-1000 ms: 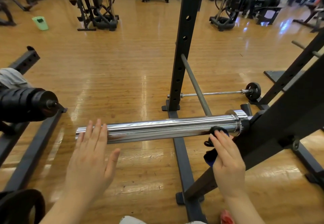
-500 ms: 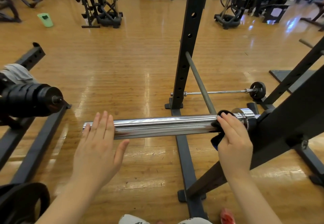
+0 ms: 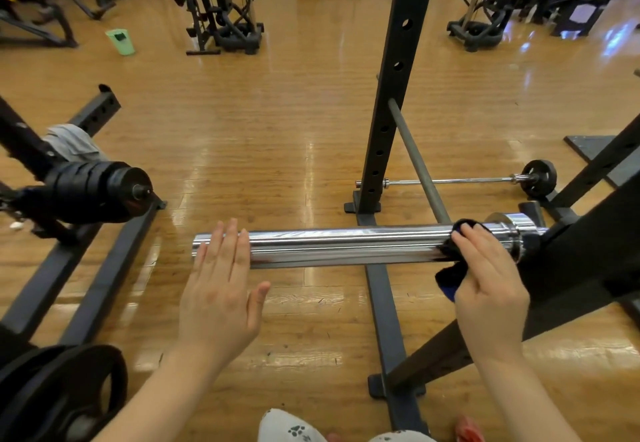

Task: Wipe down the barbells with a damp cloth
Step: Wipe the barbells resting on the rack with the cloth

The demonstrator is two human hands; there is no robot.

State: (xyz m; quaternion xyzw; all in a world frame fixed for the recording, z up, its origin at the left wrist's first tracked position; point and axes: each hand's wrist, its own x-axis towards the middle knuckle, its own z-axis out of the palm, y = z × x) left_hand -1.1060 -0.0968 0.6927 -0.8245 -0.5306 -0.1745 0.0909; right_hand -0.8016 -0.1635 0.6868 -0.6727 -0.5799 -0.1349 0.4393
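A shiny chrome barbell sleeve [image 3: 346, 246] runs left to right across the middle, resting on the black rack [image 3: 585, 251] at the right. My left hand [image 3: 221, 289] lies flat with straight fingers against the sleeve's free left end. My right hand [image 3: 485, 279] holds a dark blue-black cloth [image 3: 448, 275] wrapped over the sleeve next to its collar [image 3: 509, 230]. Most of the cloth is hidden under my fingers.
A black rack upright [image 3: 394, 88] stands just behind the sleeve. A thin barbell with a small plate [image 3: 538, 178] lies on the wooden floor. Another loaded bar end [image 3: 100, 190] sticks in from the left. A black plate [image 3: 65, 389] sits lower left. A green bin [image 3: 120, 41] stands far back.
My right hand has slid the cloth up over the top of the sleeve near the collar. My left hand stays flat on the left end.
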